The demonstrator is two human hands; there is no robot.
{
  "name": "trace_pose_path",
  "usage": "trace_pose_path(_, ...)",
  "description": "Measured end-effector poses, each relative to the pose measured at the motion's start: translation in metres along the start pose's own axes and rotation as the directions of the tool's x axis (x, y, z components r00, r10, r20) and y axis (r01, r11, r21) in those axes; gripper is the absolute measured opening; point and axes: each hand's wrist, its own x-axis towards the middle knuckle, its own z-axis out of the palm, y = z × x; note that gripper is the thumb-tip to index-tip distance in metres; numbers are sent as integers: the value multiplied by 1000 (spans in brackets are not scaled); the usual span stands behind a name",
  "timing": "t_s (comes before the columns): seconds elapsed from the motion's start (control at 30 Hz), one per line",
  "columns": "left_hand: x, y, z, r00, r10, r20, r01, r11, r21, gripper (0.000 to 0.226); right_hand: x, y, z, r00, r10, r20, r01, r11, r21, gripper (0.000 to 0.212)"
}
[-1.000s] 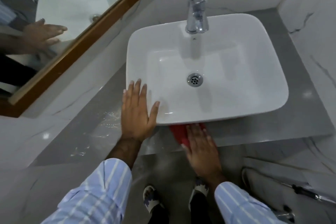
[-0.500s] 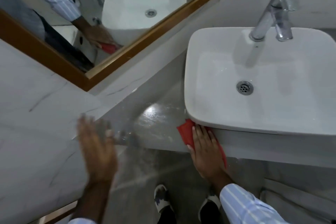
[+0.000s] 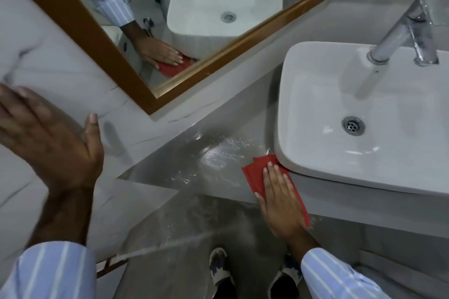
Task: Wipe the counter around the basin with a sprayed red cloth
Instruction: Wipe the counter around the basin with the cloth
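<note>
A folded red cloth (image 3: 255,173) lies flat on the grey counter (image 3: 194,165), tucked against the front left corner of the white basin (image 3: 291,94). My right hand (image 3: 279,198) presses down on the cloth with the fingers stretched out flat. The counter left of the basin shines with wet streaks. My left hand (image 3: 46,138) is raised at the left, fingers spread, close to the white marble wall, holding nothing.
A chrome tap (image 3: 408,31) stands at the back of the basin. A wood-framed mirror (image 3: 136,85) runs along the wall behind the counter. The counter's front edge is just below my right hand, with the floor and my sandalled feet (image 3: 220,272) beneath.
My left hand left the basin's rim and swung up to the left wall. My right hand slid the cloth leftward along the basin's front to its left corner. The view turned left.
</note>
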Motion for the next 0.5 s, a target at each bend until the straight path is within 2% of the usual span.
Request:
trace_pose_path(0.13,-2,6,1,993,24,-118,-25,1000,-8,99,28,-18,-3,998,59,7,-59,998,36,72)
trace_pose_path(0.33,-6,7,2,1000,19,-18,-20,1000,-10,97,143,-50,-25,966,258,-32,-255,964,73,71)
trace_pose_path(0.4,-6,11,-1,999,39,-35,-39,999,15,97,167,-59,-31,951,308,-38,-303,948,100,72)
trace_pose_path(0.47,-4,19,-8,996,46,-71,-44,999,24,96,170,-71,-28,968,248,-44,-244,966,82,72)
trace_pose_path(0.5,-3,24,-12,997,45,-66,-44,999,23,97,164,-77,-24,989,140,-41,-138,989,53,72)
